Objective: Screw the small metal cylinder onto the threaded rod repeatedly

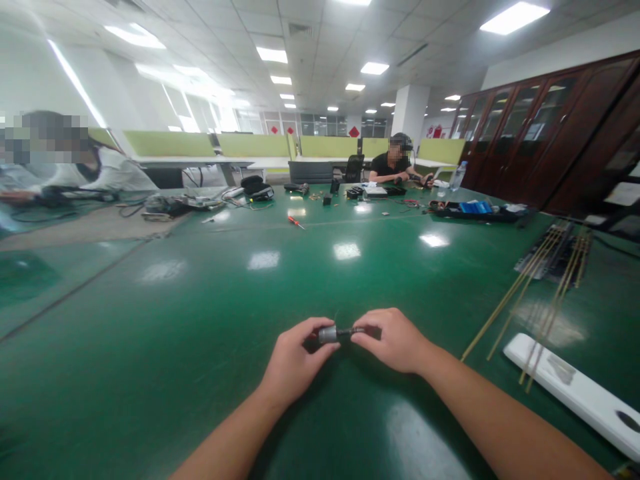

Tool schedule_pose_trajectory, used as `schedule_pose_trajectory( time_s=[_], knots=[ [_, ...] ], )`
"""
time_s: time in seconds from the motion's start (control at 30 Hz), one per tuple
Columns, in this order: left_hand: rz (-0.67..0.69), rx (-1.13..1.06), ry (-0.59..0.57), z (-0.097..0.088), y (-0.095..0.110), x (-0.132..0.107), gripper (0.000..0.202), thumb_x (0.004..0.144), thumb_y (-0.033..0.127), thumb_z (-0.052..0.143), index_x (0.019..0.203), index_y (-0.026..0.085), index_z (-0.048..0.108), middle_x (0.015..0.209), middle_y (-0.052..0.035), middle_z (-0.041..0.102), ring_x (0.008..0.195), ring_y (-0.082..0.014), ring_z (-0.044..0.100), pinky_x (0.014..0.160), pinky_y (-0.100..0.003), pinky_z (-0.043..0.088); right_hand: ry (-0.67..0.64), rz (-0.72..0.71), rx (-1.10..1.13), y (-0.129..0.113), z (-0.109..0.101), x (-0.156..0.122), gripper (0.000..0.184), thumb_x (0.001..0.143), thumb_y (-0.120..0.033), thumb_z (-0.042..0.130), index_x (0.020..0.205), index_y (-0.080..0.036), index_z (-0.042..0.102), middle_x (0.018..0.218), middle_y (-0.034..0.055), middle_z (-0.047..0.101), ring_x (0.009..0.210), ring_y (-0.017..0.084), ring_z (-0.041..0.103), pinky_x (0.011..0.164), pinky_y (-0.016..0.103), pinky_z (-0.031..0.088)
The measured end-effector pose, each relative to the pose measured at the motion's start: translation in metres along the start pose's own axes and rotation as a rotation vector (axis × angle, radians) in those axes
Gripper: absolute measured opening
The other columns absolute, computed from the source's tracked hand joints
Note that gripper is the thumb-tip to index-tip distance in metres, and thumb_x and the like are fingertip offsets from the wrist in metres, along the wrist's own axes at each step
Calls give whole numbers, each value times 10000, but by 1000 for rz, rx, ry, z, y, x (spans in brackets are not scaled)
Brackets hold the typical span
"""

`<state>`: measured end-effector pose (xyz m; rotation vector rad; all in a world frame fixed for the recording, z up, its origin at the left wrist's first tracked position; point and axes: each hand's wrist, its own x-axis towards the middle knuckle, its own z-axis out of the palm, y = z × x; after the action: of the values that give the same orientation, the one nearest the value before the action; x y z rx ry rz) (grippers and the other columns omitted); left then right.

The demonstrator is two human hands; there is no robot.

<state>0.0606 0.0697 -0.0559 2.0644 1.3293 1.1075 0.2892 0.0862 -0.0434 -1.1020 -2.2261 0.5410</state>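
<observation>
On the far left, a person in a white top (120, 172) sits by the green table (225, 300). Nearer the middle, the left hand (293, 357) is closed around a grey cylinder (328, 335), finger above and thumb below. A red screwdriver (295, 222) lies farther back, well apart from it. Just right of the cylinder is a thin dark rod (345, 332), and the right hand (393, 340) pinches its right end. They are too small to tell how the two parts join. If one hand pulls crooked, the rod might bend or slip. If the left hand gets loose, the cylinder could drop and roll away. Farther right, thin sticks (512, 294) lie partly over a long white thing (565, 393); a bump could scatter them.
</observation>
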Motion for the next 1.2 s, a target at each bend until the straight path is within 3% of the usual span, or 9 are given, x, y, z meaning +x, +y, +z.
schedule_pose_trajectory(
  time_s=[1.2],
  knots=[
    [13,7,30,-1,2,0,249,765,263,735,1011,240,707,977,-15,735,859,-191,676,813,-312,540,13,14,-22,-3,-4,0,145,881,-305,638,888,-203,742,801,21,716,726,154,619,685,271,417]
  ],
)
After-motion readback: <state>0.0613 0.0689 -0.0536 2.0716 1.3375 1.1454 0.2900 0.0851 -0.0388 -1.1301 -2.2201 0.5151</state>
